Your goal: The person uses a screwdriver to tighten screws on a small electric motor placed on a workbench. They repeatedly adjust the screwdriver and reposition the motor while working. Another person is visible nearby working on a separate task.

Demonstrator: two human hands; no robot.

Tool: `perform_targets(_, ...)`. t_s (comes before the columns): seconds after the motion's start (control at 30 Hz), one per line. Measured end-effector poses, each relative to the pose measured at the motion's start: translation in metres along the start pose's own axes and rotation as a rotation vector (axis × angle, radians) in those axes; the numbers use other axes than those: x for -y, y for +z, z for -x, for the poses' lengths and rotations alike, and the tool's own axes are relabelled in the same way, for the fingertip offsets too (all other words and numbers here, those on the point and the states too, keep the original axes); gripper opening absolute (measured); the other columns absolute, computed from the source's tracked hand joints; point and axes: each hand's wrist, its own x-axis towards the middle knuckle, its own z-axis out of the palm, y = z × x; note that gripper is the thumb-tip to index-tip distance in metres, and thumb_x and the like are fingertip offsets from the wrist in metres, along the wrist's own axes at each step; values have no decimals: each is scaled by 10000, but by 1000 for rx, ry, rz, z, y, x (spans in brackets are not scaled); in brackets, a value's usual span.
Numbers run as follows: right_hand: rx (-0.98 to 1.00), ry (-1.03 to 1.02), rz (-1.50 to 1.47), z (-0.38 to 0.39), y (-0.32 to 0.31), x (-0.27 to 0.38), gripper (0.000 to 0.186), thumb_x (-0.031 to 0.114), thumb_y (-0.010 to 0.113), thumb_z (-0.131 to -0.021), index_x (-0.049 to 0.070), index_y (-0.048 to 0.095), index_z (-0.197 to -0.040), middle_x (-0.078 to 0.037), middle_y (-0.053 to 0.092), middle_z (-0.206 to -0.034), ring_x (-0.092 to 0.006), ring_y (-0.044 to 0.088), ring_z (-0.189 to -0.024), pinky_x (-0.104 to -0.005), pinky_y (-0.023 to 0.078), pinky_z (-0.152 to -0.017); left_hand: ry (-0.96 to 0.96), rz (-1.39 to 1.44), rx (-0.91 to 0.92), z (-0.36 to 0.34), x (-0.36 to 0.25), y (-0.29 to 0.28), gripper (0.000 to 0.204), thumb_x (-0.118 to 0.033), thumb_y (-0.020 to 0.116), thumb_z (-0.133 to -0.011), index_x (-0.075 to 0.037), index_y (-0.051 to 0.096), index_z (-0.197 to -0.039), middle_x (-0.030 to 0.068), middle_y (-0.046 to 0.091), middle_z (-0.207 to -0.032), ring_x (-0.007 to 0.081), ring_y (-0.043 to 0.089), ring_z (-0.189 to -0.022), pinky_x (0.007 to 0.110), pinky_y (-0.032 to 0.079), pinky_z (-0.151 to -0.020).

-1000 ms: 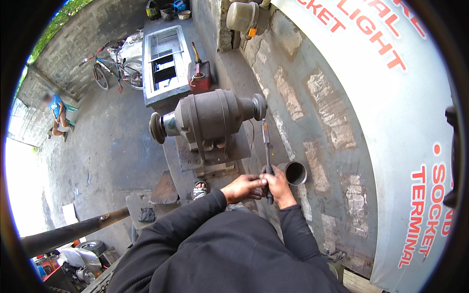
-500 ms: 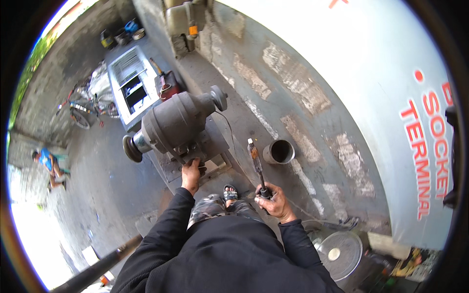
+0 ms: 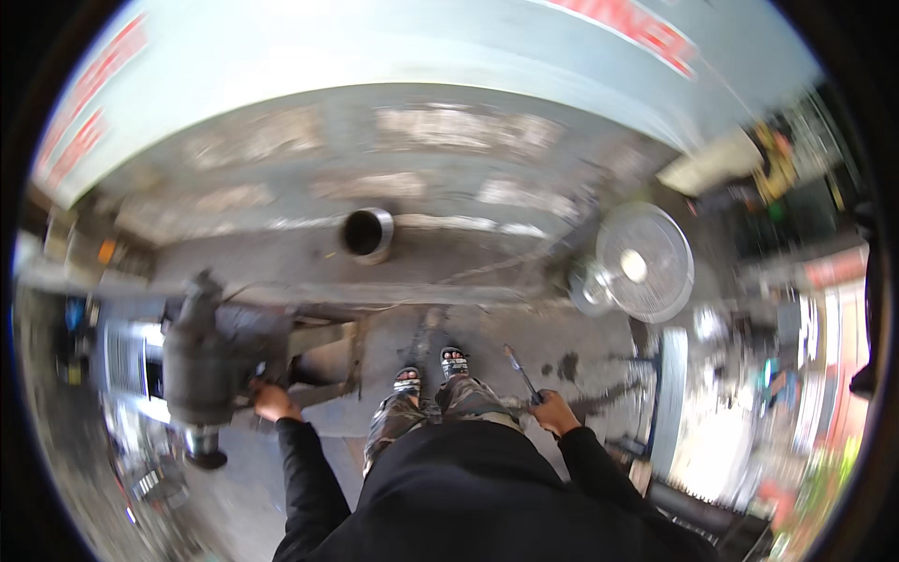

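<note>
My left hand (image 3: pixel 273 402) rests on the edge of a large grey bench grinder (image 3: pixel 208 361) on a metal stand at my left. Out to my right, my right hand (image 3: pixel 554 410) is closed around a slim metal tool (image 3: pixel 521 373), which points up and away from me. My feet in sandals (image 3: pixel 429 369) stand on the concrete between the two hands. The picture is blurred by motion.
A round metal can (image 3: pixel 366 232) sits on the ground ahead, near the base of a white painted wall (image 3: pixel 393 56). A standing fan (image 3: pixel 644 262) lies at the right. Clutter and a dark pipe (image 3: pixel 693 510) fill the right edge.
The view has swung to the right. My left hand went from the tool to the grinder; my right hand carried the tool away from the grinder, out to my right side.
</note>
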Motion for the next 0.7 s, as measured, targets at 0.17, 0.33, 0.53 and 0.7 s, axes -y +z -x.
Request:
perform_targets(0.17, -122, 397, -227, 50, 14, -74, 251, 177, 686, -817, -34, 745, -939, -294, 731, -827, -452, 755, -831, -542, 588, -752, -126, 120, 158, -29, -5, -2, 524, -315, 583, -1131, 19, 589, -1535, 106, 801, -1303, 257, 815, -1080, 414, 666, -861)
perform_targets(0.33, -228, 655, -580, 82, 0, -156, 292, 180, 671, -808, -60, 734, -962, -321, 736, -831, -474, 761, -773, -520, 583, -703, -379, 1102, 203, 13, -68, -36, 496, -393, 552, -1137, 12, 712, -1375, 151, 805, -1271, 296, 769, -1112, 409, 601, -943)
perform_targets(0.53, -432, 647, -677, 88, -41, -278, 201, 157, 748, -839, -27, 698, -906, -142, 654, -665, -247, 662, -586, -463, 494, -537, -71, 1139, 1197, 166, -254, -104, 323, -402, 698, -1000, -123, 610, -1137, 64, 661, -998, 279, 659, -812, 456, 520, -707)
perform_targets(0.7, -450, 671, -937, 110, -133, -352, 187, 141, 750, -861, 2, 684, -968, -70, 625, -681, -196, 626, -568, -410, 470, -512, 839, 636, 1025, 319, -420, -207, 407, -363, 770, -1018, -40, 706, -1258, 69, 761, -1017, 199, 734, -782, 386, 583, -656)
